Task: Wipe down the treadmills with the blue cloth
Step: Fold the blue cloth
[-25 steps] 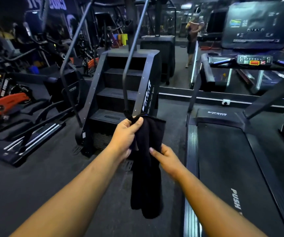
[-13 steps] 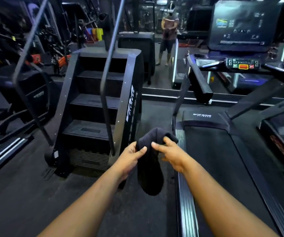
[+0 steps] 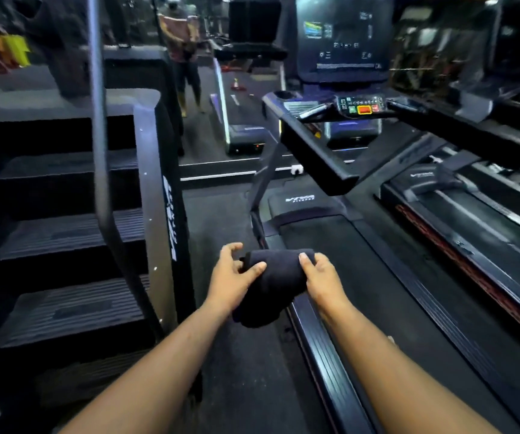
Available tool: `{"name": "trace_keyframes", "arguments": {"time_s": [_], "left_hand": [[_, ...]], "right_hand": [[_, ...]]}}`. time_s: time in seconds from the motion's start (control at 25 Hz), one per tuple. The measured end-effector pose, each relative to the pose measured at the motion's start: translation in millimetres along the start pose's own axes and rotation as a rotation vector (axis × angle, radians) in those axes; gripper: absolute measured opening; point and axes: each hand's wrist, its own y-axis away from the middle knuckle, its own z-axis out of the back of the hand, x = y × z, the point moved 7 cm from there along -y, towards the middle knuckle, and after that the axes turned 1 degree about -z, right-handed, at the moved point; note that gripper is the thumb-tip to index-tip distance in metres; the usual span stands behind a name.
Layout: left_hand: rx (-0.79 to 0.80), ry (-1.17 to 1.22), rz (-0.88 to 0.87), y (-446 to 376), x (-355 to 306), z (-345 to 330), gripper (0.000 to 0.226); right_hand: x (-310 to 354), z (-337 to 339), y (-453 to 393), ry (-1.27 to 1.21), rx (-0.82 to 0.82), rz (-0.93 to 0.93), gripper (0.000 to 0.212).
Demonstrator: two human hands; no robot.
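**Soft cloth, bunched between two hands**

Dark rubber gym flooring runs under the forearms, with a treadmill's side rail [image 3: 324, 355] crossing just below the hands. Held in the air above that rail is the cloth [image 3: 272, 285], a dark, thick bundle folded over on itself, its lower end sagging. It is pinched at its right end by the right hand [image 3: 323, 285], fingers curled over the top; the left hand [image 3: 232, 277] is half spread, thumb laid on the cloth and fingers lifted off it.

The cloth is judged light, limp and not fragile — it will drape and slide unless gathered. A firm hold across the folded middle, palm flat behind it, is likely to serve best for wiping.

Beyond the hands lies the belt [image 3: 362, 277], then the handrail [image 3: 312, 151] and the console [image 3: 362, 104]. A stair climber [image 3: 158, 195] stands to the left — and farther off a mirror reflects a standing person.
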Motion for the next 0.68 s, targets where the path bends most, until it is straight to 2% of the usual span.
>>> {"name": "trace_keyframes", "arguments": {"time_s": [0.08, 0.12, 0.2, 0.32, 0.4, 0.52, 0.68], "left_hand": [[0.189, -0.012, -0.055, -30, -13, -15, 0.082], [0.259, -0.129, -0.113, -45, -21, -21, 0.085], [0.265, -0.476, -0.284, -80, -45, -28, 0.067], [0.218, -0.799, -0.525, -135, -90, -51, 0.035], [0.243, -0.8, -0.615, -168, -110, -71, 0.032], [0.349, -0.721, -0.64, -232, -134, -111, 0.026], [0.431, -0.615, -0.673, -303, -167, -161, 0.026]], "right_hand": [[14, 2, -17, -0.067, 0.011, 0.014, 0.04], [21, 3, -26, -0.084, 0.046, 0.036, 0.052], [39, 12, -48, 0.007, 0.065, 0.118, 0.064], [68, 46, -93, 0.165, -0.174, 0.256, 0.054], [88, 66, -114, 0.195, -0.345, 0.328, 0.042], [119, 94, -157, 0.206, -0.538, 0.379, 0.035], [164, 116, -218, 0.35, -0.656, 0.384, 0.035]]}}
